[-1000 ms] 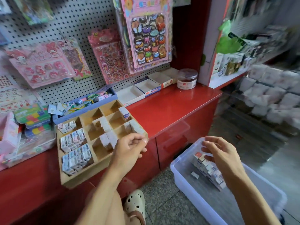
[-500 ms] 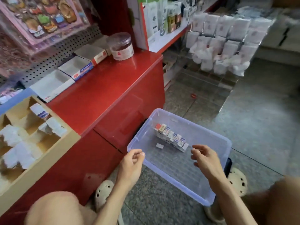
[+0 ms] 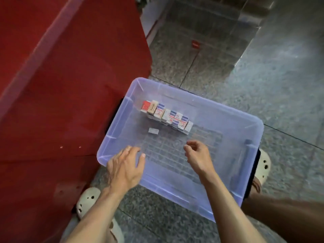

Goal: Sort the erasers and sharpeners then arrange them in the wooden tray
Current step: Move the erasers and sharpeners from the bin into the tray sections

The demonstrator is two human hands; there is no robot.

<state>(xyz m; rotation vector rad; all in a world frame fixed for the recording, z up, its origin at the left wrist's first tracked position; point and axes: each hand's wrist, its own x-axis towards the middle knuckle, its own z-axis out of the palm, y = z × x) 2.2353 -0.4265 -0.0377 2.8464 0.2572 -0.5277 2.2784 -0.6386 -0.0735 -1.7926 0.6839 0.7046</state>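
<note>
Over the bin [image 3: 245, 130], your left hand [image 3: 125, 165] is spread flat and your right hand [image 3: 197, 155] is loosely curled; both are empty. Erasers [image 3: 166, 115] sit stacked by the far wall, one loose eraser [image 3: 153, 131] nearer. Tray out of view. Grab one type per handful.

A single head-worn camera looks steeply down from above, wide-angle, close over the person's forearms. It faces the clear plastic bin [image 3: 236, 130] on the speckled stone floor [image 3: 280, 76], which fills the middle of the view. The red counter front [image 3: 61, 93] slants along the left edge.
</note>
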